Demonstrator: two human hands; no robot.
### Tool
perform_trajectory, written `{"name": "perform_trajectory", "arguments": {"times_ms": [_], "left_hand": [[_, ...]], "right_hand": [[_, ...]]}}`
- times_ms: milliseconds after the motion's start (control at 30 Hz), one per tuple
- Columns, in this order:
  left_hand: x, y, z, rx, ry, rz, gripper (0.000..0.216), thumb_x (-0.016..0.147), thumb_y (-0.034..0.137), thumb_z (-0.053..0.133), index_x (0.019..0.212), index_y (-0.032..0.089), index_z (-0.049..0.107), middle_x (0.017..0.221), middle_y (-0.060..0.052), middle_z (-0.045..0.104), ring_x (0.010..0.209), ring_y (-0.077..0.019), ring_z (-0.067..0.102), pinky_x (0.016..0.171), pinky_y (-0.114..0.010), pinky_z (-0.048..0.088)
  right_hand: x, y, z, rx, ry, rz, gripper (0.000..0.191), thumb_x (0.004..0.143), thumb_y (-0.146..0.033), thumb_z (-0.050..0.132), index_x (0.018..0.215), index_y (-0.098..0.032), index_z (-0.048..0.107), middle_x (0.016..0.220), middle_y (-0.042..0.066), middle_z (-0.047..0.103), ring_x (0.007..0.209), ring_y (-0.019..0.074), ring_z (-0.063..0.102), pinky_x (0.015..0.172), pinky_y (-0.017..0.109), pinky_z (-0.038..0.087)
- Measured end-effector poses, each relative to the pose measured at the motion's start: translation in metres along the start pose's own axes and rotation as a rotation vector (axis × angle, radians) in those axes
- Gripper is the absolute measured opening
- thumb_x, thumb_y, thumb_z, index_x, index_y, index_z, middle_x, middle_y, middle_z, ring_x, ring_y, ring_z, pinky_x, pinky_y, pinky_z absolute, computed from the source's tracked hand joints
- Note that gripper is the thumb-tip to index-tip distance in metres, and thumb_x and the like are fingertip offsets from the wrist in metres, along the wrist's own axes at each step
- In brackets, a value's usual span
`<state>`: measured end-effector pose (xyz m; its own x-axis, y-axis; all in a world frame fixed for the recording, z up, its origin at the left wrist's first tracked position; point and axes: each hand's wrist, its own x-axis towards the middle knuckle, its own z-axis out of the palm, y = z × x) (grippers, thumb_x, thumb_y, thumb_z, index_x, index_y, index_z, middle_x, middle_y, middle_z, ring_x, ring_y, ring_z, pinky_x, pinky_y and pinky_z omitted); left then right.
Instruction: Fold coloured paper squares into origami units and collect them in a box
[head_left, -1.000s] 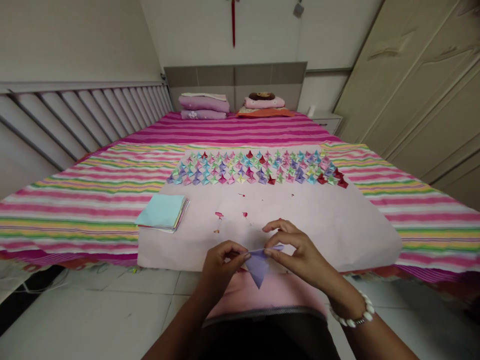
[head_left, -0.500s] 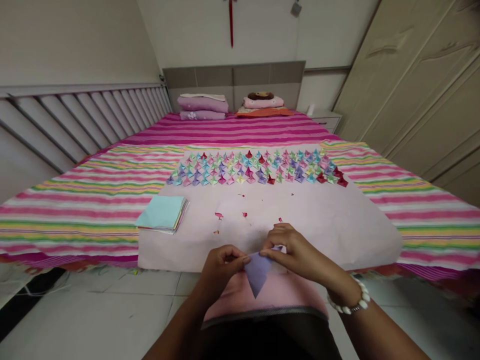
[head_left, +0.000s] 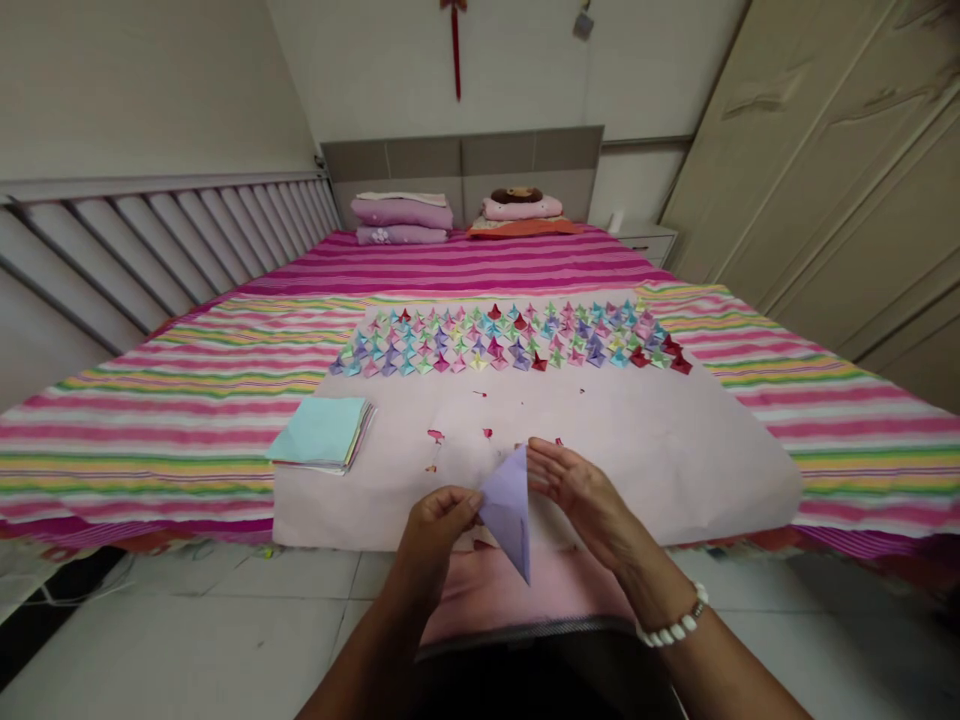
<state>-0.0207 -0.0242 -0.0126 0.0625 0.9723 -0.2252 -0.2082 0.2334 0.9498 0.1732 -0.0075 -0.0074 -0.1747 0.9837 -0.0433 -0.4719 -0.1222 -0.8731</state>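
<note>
My left hand [head_left: 433,525] pinches the left corner of a folded purple paper [head_left: 510,508], which stands upright as a narrow diamond over my lap. Beside the paper's right face is my right hand [head_left: 581,487], fingers stretched out and touching its upper edge; a white bead bracelet [head_left: 673,628] circles that wrist. Both hands hover at the near edge of a pale pink sheet [head_left: 675,450] spread on the striped bed [head_left: 187,400].
Rows of several small folded paper stars [head_left: 510,340] lie across the far part of the sheet. A stack of coloured paper squares [head_left: 322,433] rests at its left. Pillows [head_left: 405,215] sit by the headboard, a wardrobe [head_left: 840,180] stands right, and tiled floor [head_left: 187,630] is below.
The purple paper has turned from a flat downward-pointing triangle to an upright narrow shape. My right hand has let go its pinch and spread its fingers beside the paper.
</note>
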Motion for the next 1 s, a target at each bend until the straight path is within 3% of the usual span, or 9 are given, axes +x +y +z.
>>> {"name": "perform_trajectory", "arguments": {"times_ms": [100, 167, 233, 367, 633, 833, 1000], "left_hand": [[0.002, -0.003, 0.004, -0.062, 0.05, 0.008, 0.027, 0.068, 0.04, 0.073, 0.067, 0.013, 0.067, 0.061, 0.0, 0.06, 0.062, -0.0104, 0.051, 0.063, -0.022, 0.043], [0.001, -0.005, 0.007, -0.072, 0.07, 0.01, 0.027, 0.068, 0.04, 0.074, 0.068, 0.014, 0.067, 0.062, 0.001, 0.06, 0.063, -0.0105, 0.051, 0.065, -0.022, 0.043], [0.0, -0.006, 0.009, -0.068, 0.084, 0.008, 0.028, 0.067, 0.041, 0.074, 0.066, 0.014, 0.067, 0.062, 0.001, 0.06, 0.064, -0.0103, 0.05, 0.064, -0.021, 0.042], [-0.001, -0.008, 0.008, -0.059, 0.073, -0.018, 0.028, 0.066, 0.041, 0.075, 0.066, 0.014, 0.067, 0.062, 0.001, 0.06, 0.063, -0.0099, 0.048, 0.063, -0.021, 0.041], [-0.003, -0.006, 0.005, 0.036, 0.049, -0.075, 0.031, 0.062, 0.043, 0.076, 0.067, 0.014, 0.069, 0.06, 0.0, 0.062, 0.058, -0.0106, 0.05, 0.056, -0.021, 0.041], [-0.004, -0.004, 0.001, 0.227, -0.027, 0.032, 0.025, 0.064, 0.037, 0.074, 0.057, 0.015, 0.064, 0.052, 0.001, 0.059, 0.054, -0.0121, 0.053, 0.056, -0.023, 0.045], [-0.002, -0.009, -0.003, 0.282, -0.059, 0.102, 0.025, 0.068, 0.037, 0.071, 0.059, 0.015, 0.064, 0.052, 0.0, 0.06, 0.053, -0.0134, 0.055, 0.055, -0.024, 0.044]], "right_hand": [[-0.01, 0.007, 0.02, 0.092, -0.147, 0.055, 0.079, 0.047, -0.035, 0.089, 0.12, -0.025, 0.059, 0.125, 0.009, 0.061, 0.109, 0.0251, 0.057, 0.092, 0.037, 0.044], [-0.013, 0.01, 0.03, 0.067, -0.148, 0.076, 0.075, 0.048, -0.023, 0.089, 0.117, -0.025, 0.059, 0.117, 0.007, 0.065, 0.102, 0.023, 0.061, 0.088, 0.036, 0.047], [-0.013, 0.012, 0.034, 0.022, -0.096, 0.09, 0.056, 0.053, -0.02, 0.087, 0.104, -0.021, 0.065, 0.099, 0.005, 0.071, 0.086, 0.0195, 0.066, 0.081, 0.032, 0.049], [-0.007, 0.011, 0.031, -0.004, -0.036, 0.115, 0.028, 0.06, -0.024, 0.083, 0.082, -0.016, 0.069, 0.074, 0.002, 0.072, 0.067, 0.015, 0.065, 0.07, 0.028, 0.05], [-0.006, 0.005, 0.029, -0.041, -0.04, 0.208, 0.025, 0.06, -0.029, 0.083, 0.076, -0.015, 0.07, 0.067, 0.001, 0.071, 0.06, 0.0153, 0.065, 0.062, 0.027, 0.049], [-0.003, 0.007, 0.022, -0.172, -0.001, 0.246, 0.03, 0.051, -0.033, 0.086, 0.061, -0.014, 0.066, 0.053, -0.002, 0.064, 0.044, 0.0084, 0.052, 0.046, 0.02, 0.037], [-0.004, 0.008, 0.021, -0.212, 0.007, 0.241, 0.032, 0.051, -0.037, 0.085, 0.059, -0.015, 0.064, 0.052, -0.003, 0.061, 0.044, 0.0081, 0.047, 0.046, 0.021, 0.034]]}}
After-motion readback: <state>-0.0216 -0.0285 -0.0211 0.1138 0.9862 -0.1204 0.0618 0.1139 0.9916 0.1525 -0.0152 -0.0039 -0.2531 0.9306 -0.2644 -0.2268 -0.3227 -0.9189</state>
